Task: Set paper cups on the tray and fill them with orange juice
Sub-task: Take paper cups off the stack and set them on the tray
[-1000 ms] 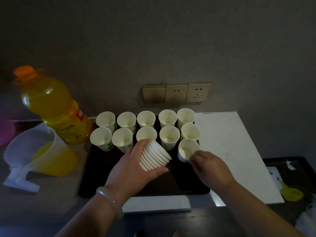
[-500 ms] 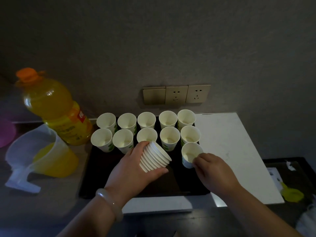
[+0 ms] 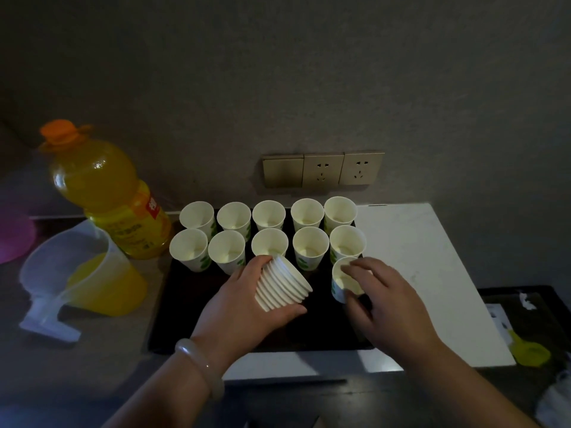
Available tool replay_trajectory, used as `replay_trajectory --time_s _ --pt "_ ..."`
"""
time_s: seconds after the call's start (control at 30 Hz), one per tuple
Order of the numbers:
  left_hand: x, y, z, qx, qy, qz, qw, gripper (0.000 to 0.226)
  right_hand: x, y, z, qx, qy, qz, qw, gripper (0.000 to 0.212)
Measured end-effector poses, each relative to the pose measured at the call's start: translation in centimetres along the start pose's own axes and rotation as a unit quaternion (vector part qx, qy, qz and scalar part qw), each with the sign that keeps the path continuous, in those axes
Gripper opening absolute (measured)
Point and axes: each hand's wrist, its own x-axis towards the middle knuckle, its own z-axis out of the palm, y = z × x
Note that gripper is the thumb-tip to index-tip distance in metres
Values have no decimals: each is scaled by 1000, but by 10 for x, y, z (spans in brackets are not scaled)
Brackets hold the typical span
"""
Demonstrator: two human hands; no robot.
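Tilted cup stack (image 3: 284,284) tight inside left grip (image 3: 244,307); third-row cup (image 3: 339,287) on tray (image 3: 191,304), pinched in right grip (image 3: 392,304).

Curled left hand (image 3: 244,308), curled right hand (image 3: 390,304)

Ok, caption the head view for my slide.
Left hand grips a stack of paper cups while the right hand holds an eleventh cup on the black tray.

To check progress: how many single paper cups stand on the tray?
11 on the tray: five in the back row, five in the second row, one front cup pinched by the right hand. None seems hidden.
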Motion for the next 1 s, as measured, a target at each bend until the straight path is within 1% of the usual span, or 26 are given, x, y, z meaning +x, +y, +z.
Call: replay_trajectory --time_s 0.03,0.07,0.1,0.17,0.27,0.33,0.5,0.57,0.67,0.73,0.77,0.83,0.93,1.0 --pt "0 0 1 5 0 1 1000 88 6 -14 -4 52 6 11 999 34" --pt "0 1 1 9 -2 2 1000 87 13 -28 -7 108 -8 27 994 31" --pt "0 1 2 10 -5 3 1000 85 19 -40 -8 161 -37 42 985 25" --pt "1 0 4 1 -12 5 1000 78 28 -55 -5 225 -90 69 968 8" --pt "0 -1 4 -8 -9 2 1000 68 33 -64 -3 266 -110 102 952 19" --pt "-2 -2 2 -14 1 5 1000 63 32 -68 -4 284 -113 113 945 19" --pt "-8 -4 -6 -18 15 10 1000 62 31 -78 -5 286 -69 135 946 22" --pt "-10 -7 -9 -20 18 2 1000 63 32 -80 -8 271 -22 141 952 19" --pt "-14 -15 -12 -20 28 -18 999 71 32 -73 -19 223 95 115 963 18" --pt "-16 -20 -15 -13 35 -31 999 76 32 -61 -24 170 133 88 972 15" --pt "-17 -21 -16 -11 38 -35 999 77 31 -54 -23 141 132 74 978 12" --pt "-19 -22 -17 -15 40 -39 998 77 29 -41 -12 85 101 35 991 11" --pt "-20 -24 -20 -23 39 -44 998 79 21 -28 17 -9 29 -52 998 19" --pt "-21 -26 -21 -24 38 -45 998 81 17 -24 34 -66 0 -90 994 11"
